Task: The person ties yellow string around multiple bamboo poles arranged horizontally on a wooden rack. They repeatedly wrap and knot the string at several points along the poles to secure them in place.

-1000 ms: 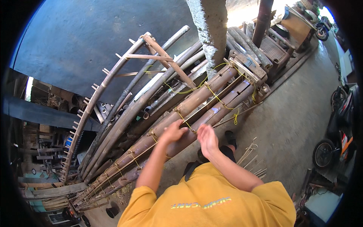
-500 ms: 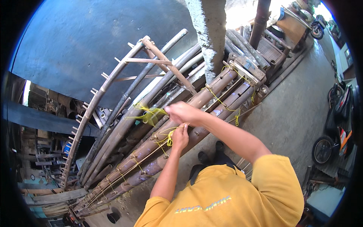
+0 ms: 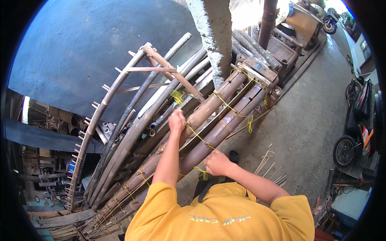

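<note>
A thin yellow cord (image 3: 198,137) runs taut across two brown bamboo poles (image 3: 193,156) lying side by side. At its far end my left hand (image 3: 176,121) is closed on the cord beside the far pole. A yellow-green tuft of plastic twine (image 3: 177,96) shows just beyond that hand, partly blurred. Near my body, my right hand (image 3: 217,162) is closed around the cord's other side, off the near pole's edge. A loose yellow strand (image 3: 202,172) hangs next to its fingers. More yellow ties loop around short pegs along both poles.
A curved bamboo frame with pegs (image 3: 96,114) leans at the left against a dark wall (image 3: 100,48). Further poles (image 3: 148,100) lie beside it. A rough post (image 3: 211,40) rises beyond the poles. Thin sticks (image 3: 269,168) lie on the floor; a motorcycle (image 3: 354,128) stands right.
My right hand has come from the far pole toward my body. My left hand has moved up to the far pole. The cord now stretches between them, and the green tuft has shifted.
</note>
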